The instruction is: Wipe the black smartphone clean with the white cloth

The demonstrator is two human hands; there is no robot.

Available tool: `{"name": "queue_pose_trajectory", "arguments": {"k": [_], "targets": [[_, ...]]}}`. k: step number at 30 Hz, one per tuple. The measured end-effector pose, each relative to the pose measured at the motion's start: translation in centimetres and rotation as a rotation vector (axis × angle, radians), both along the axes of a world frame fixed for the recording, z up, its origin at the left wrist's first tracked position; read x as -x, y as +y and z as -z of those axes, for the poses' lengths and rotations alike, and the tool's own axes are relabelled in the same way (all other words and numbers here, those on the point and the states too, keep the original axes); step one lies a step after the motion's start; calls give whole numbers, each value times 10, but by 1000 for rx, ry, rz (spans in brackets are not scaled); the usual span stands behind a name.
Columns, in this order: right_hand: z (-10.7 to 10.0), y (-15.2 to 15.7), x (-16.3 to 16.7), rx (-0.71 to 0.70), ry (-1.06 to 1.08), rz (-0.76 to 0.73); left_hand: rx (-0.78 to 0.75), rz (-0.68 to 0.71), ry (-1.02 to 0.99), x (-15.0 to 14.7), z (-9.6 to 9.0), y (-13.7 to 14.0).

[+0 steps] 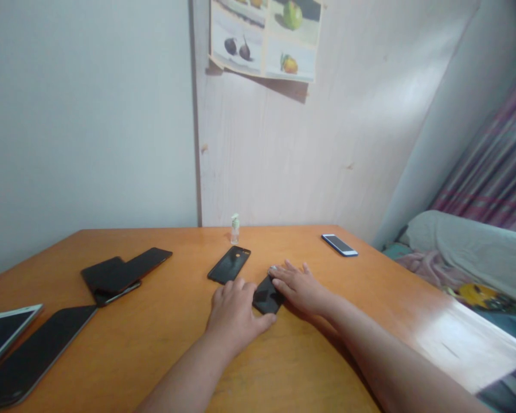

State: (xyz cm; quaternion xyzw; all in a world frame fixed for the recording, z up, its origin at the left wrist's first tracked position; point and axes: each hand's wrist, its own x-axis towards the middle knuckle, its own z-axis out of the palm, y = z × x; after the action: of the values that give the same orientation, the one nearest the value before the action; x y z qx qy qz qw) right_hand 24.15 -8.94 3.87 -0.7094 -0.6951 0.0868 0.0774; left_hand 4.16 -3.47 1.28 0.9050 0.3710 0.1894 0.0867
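A dark smartphone (pixel 266 297) lies on the table in front of me, its surface glossy. My left hand (pixel 234 312) is curved around its left side, with the thumb by the near edge and the fingers at the left edge. My right hand (pixel 301 287) rests over the phone's far right part, fingers stretched and somewhat spread. A small whitish bit (pixel 273 268) shows by its fingertips; I cannot make out what it is. Just beyond lies a black phone case (pixel 230 265) with a round hole. Behind that case stands a small clear pump bottle (pixel 234 230).
On the left of the wooden table (pixel 155 344) lie several dark phones (pixel 141 267) overlapping, a long black one (pixel 43 355) and a white-framed device (pixel 8 332). A blue-edged phone (pixel 339 245) lies at the far right. Beyond the right edge is bedding (pixel 468 252).
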Motion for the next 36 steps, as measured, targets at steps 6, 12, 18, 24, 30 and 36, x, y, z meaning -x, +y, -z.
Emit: {"name": "queue_pose_trajectory", "arguments": {"k": [6,12,18,24,30,36], "targets": [[-3,-2,11,-1,3,-33,16,-19,-33,-1,3,2],[-19,-20,43,48,113,-348,35,-58,-41,-1,4,2],[-4,-1,9,6,-17,57,81,-71,-16,-1,-1,0],[-16,-19,33,39,90,-287,56,-56,-39,-1,2,0],[-6,-3,16,19,58,-72,49,-98,-8,-1,1,-1],[-4,1,9,22,6,12,68,-141,13,-2,-4,-4]]}}
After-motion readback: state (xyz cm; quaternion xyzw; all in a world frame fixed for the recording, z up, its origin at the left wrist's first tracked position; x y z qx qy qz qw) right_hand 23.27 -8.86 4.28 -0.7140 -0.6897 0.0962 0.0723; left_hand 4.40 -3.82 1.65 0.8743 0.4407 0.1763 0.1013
